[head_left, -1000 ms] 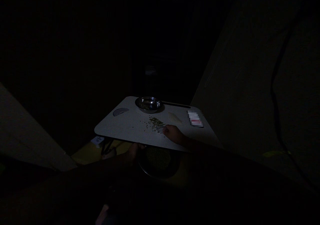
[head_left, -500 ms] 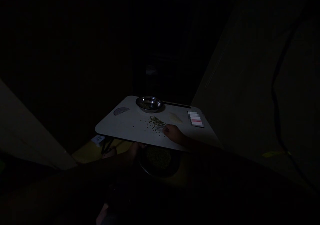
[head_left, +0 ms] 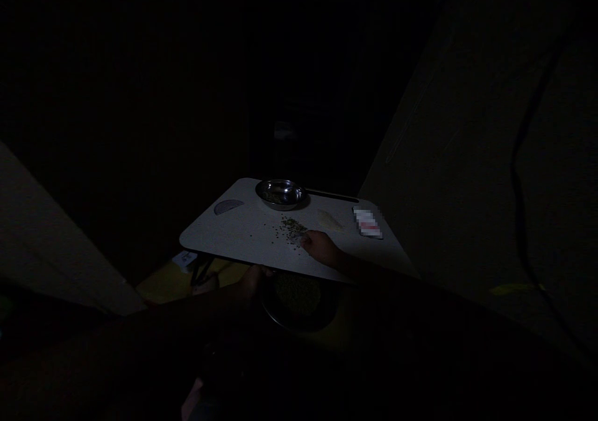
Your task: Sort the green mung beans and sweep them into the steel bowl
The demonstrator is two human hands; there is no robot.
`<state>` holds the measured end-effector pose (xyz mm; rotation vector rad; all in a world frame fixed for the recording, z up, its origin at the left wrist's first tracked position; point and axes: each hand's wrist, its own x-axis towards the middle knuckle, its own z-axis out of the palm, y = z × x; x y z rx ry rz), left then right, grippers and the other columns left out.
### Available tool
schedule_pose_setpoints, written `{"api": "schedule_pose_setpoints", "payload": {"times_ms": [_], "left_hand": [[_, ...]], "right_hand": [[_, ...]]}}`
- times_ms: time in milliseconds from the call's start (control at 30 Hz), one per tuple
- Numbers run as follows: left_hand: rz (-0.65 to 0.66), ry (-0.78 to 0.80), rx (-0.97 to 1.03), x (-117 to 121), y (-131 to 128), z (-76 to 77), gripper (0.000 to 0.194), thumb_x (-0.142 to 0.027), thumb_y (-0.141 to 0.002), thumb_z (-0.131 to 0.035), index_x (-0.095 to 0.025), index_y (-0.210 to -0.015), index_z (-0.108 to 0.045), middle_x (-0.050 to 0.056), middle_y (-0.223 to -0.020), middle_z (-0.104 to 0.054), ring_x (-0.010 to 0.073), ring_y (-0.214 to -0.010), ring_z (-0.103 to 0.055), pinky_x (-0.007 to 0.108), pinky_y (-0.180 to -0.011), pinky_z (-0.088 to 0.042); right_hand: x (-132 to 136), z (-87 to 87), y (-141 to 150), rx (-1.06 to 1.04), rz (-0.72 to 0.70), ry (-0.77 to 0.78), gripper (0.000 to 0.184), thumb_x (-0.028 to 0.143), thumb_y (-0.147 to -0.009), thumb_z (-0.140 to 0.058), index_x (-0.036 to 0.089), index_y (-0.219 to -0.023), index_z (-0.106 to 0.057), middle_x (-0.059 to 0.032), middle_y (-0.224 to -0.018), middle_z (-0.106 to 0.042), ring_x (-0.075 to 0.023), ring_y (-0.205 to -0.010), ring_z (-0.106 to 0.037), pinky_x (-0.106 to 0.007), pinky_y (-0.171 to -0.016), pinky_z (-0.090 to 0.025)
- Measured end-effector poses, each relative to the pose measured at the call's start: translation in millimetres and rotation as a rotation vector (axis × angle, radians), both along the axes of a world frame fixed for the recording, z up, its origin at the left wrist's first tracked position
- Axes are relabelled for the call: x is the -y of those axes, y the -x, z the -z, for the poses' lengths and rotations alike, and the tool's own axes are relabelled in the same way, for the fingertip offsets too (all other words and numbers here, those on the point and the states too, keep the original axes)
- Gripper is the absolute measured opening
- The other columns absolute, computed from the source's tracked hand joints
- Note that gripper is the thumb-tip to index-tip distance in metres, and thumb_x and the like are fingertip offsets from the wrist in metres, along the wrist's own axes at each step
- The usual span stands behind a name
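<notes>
In the dim light, my right hand (head_left: 321, 248) is closed over the white table, thumb and fingers pinching a small pale see-through piece (head_left: 299, 238). That piece touches a loose scatter of small green grains (head_left: 292, 225). My left hand (head_left: 252, 280) is low at the table's near edge, beside a dark bowl (head_left: 271, 314) of green grains (head_left: 299, 293); shadow hides how its fingers are set. Behind the scatter stands a shiny steel bowl (head_left: 281, 204) with some grains inside. A pale flat patch (head_left: 329, 220), unclear in kind, lies to the right of the scatter.
The white table (head_left: 215, 237) has a half-round protractor-like piece (head_left: 228, 207) at left and a phone-sized, pixelated object (head_left: 367, 222) at right. A wall (head_left: 448, 178) with a dark cable (head_left: 518, 203) rises on the right. A small white box (head_left: 185, 259) is below the table's left edge.
My right hand has shifted slightly left and away from me over the grains, the see-through piece still pinched in it. My left hand stays at the table edge. The view has moved a little.
</notes>
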<state>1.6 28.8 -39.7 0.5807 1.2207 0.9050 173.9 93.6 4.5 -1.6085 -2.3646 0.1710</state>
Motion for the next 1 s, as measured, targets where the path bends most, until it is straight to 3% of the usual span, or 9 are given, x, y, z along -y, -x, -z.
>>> {"api": "schedule_pose_setpoints", "payload": {"times_ms": [200, 600, 833, 1000], "left_hand": [[0.06, 0.034, 0.025, 1.8, 0.4, -1.7, 0.011, -0.015, -0.05, -0.041, -0.014, -0.041, -0.046, 0.002, -0.034, -0.045, 0.0127, -0.032, -0.041, 0.027, -0.035, -0.033], [0.003, 0.065, -0.007, 8.0, -2.0, -15.2, 0.008, -0.014, -0.051, -0.043, -0.016, -0.043, -0.044, 0.001, -0.033, -0.043, 0.0133, -0.031, -0.04, 0.027, -0.035, -0.031], [0.063, 0.093, 0.044, 10.1, -2.0, -16.3, 0.008, -0.017, -0.052, -0.043, -0.017, -0.044, -0.045, 0.002, -0.034, -0.045, 0.0155, -0.034, -0.042, 0.029, -0.037, -0.032], [0.046, 0.064, -0.009, 7.7, -2.5, -12.2, 0.012, -0.016, -0.051, -0.042, -0.016, -0.039, -0.043, 0.0, -0.031, -0.041, 0.0121, -0.03, -0.037, 0.026, -0.034, -0.029]], "right_hand": [[-3.1, 1.5, 0.8, 0.043, 0.042, -0.045, 0.021, 0.025, -0.071, -0.031, 0.015, -0.069, -0.05, -0.0053, -0.072, -0.057, -0.0111, -0.065, -0.05, -0.019, -0.055, -0.032], [-17.0, 5.4, 6.2, 0.027, 0.05, -0.017, 0.019, 0.025, -0.07, -0.035, 0.016, -0.072, -0.052, -0.0046, -0.075, -0.057, -0.012, -0.069, -0.05, -0.019, -0.058, -0.033], [-15.0, 3.7, 7.0, 0.018, 0.017, 0.018, 0.02, 0.025, -0.071, -0.035, 0.016, -0.073, -0.053, -0.0039, -0.075, -0.057, -0.0114, -0.068, -0.05, -0.019, -0.057, -0.033], [-14.7, 6.6, 3.0, 0.042, 0.094, -0.02, 0.023, 0.027, -0.072, -0.033, 0.016, -0.073, -0.053, -0.0055, -0.075, -0.057, -0.0123, -0.067, -0.05, -0.02, -0.056, -0.032]]}}
